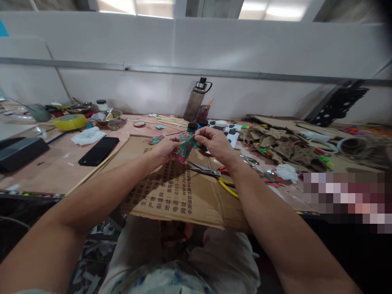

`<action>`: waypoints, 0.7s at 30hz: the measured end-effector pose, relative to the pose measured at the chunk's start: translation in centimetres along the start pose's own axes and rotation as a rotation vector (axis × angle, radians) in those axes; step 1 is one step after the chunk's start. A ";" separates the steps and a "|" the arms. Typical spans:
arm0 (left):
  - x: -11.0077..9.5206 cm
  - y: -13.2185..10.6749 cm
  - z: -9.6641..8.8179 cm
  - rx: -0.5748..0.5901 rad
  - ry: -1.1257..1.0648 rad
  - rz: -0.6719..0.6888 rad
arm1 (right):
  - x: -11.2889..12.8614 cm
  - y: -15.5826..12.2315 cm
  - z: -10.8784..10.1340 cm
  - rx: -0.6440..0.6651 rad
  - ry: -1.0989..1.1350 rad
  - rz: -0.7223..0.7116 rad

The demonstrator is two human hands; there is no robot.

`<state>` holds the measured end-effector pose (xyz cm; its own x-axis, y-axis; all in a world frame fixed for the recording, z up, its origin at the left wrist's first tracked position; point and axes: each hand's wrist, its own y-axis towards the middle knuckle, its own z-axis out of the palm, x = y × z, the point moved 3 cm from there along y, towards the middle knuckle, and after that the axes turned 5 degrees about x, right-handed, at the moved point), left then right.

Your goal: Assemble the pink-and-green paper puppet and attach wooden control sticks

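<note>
Both my hands meet above a flat sheet of brown cardboard (171, 196) with printed text. Between them is a small folded piece of green and pink patterned paper (185, 148). My left hand (167, 149) pinches its left side with closed fingers. My right hand (214, 143) pinches its upper right edge with thumb and forefinger. A second scrap of the same patterned paper (155, 140) lies on the cardboard just left of my left hand. Scissors (204, 169) lie on the cardboard under my right wrist.
A black phone (98, 150) and white tissue (88, 136) lie at left, beyond a yellow tape roll (70, 122) and bowls. A dark water bottle (195, 100) stands at the back wall. Yellow-handled pliers (228, 187), cardboard cutouts (281, 145) and a tape ring (352, 146) fill the right.
</note>
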<state>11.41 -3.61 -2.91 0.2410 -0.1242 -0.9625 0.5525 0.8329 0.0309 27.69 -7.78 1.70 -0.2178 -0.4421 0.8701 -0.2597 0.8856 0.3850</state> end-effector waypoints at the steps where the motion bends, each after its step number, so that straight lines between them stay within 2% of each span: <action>1: 0.0 0.0 -0.1 -0.026 -0.007 0.001 | -0.1 0.0 0.0 0.003 -0.011 0.007; 4: 0.0 0.0 -0.3 -0.079 -0.016 -0.008 | -0.4 0.1 0.0 0.010 -0.026 0.021; 8: 0.1 -0.1 -0.1 -0.082 -0.018 -0.016 | -0.4 0.2 -0.2 0.009 0.002 0.007; 14: 0.1 0.0 0.0 -0.150 -0.047 -0.005 | 0.2 0.2 -1.1 -0.052 0.018 -0.056; 21: -1.3 -0.9 0.4 -0.203 -0.047 0.063 | 0.4 -0.1 0.2 0.042 -0.280 -0.221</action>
<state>10.93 -4.46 -1.60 0.3101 -0.0893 -0.9465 0.3642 0.9308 0.0315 27.48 -8.05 1.92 -0.4001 -0.6494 0.6467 -0.3664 0.7601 0.5366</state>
